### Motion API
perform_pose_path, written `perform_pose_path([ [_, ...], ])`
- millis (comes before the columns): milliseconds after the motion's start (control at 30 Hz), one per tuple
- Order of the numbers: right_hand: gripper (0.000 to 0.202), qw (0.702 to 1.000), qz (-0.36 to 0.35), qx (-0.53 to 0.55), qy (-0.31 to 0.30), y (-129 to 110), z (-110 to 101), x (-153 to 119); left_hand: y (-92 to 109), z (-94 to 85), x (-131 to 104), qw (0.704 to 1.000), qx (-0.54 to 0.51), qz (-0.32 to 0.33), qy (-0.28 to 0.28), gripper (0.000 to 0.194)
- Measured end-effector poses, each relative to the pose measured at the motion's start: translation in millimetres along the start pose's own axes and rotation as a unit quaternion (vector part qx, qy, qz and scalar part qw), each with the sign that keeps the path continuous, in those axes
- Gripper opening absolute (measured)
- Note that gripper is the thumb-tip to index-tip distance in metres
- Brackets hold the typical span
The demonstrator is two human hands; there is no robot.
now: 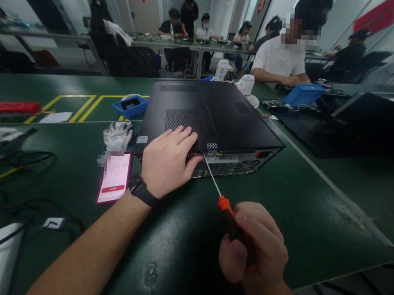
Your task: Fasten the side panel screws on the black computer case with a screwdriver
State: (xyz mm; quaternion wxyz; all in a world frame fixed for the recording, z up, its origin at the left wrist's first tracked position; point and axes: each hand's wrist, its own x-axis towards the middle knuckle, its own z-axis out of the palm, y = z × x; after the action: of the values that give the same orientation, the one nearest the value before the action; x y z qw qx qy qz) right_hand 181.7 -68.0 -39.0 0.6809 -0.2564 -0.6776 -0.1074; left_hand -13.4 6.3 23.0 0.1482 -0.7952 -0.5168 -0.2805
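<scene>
A black computer case [186,98] lies flat on the green table, its rear side with a fan grille and ports facing me. My left hand [169,161] rests on the case's near left edge, fingers spread over the top panel and thumb at the rear side. My right hand [254,242] is wrapped round the handle of an orange and black screwdriver [224,203]. The screwdriver's shaft points up and left, and its tip meets the rear edge of the case beside my left thumb. Whatever lies right at the tip is too small to tell.
Left of the case are a phone [115,178], gloves [118,136] and a blue tray [130,106]. Cables [32,157] lie at the far left. Dark panels [318,128] lie on the right, near a person in a white shirt [279,59].
</scene>
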Motion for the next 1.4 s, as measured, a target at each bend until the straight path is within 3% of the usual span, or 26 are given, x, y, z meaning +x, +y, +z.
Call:
perform_pose_path([
  [267,0.030,0.999,0.032,0.001,-0.034,-1,-12,3,-1,0.6,0,1.000,-0.011,-0.004,-0.002,0.046],
  [400,0.031,1.000,0.015,-0.002,-0.018,1,-9,-1,-1,1.4,0,1.000,-0.008,-0.003,-0.002,0.047],
  [567,0.018,1.000,0.011,-0.010,-0.009,1,-8,2,0,0.9,0,1.000,-0.003,0.000,0.000,0.046],
  [700,0.007,0.997,-0.008,-0.077,-0.012,-1,-16,4,0,0.9,0,1.000,-0.004,0.000,-0.004,0.046],
  [833,0.003,0.994,0.002,-0.087,-0.066,-6,-24,6,0,0.6,0,1.000,-0.007,-0.003,-0.004,0.046],
  [1000,0.016,0.989,0.031,-0.059,-0.131,-11,-26,14,0,0.2,0,1.000,-0.007,-0.005,-0.008,0.046],
  [1233,0.017,0.997,0.021,-0.043,-0.053,-12,-13,10,0,0.3,0,1.000,-0.005,-0.006,-0.006,0.045],
  [1400,0.026,0.999,0.020,-0.018,-0.042,-9,-14,3,0,0.2,0,1.000,-0.009,-0.007,-0.010,0.045],
])
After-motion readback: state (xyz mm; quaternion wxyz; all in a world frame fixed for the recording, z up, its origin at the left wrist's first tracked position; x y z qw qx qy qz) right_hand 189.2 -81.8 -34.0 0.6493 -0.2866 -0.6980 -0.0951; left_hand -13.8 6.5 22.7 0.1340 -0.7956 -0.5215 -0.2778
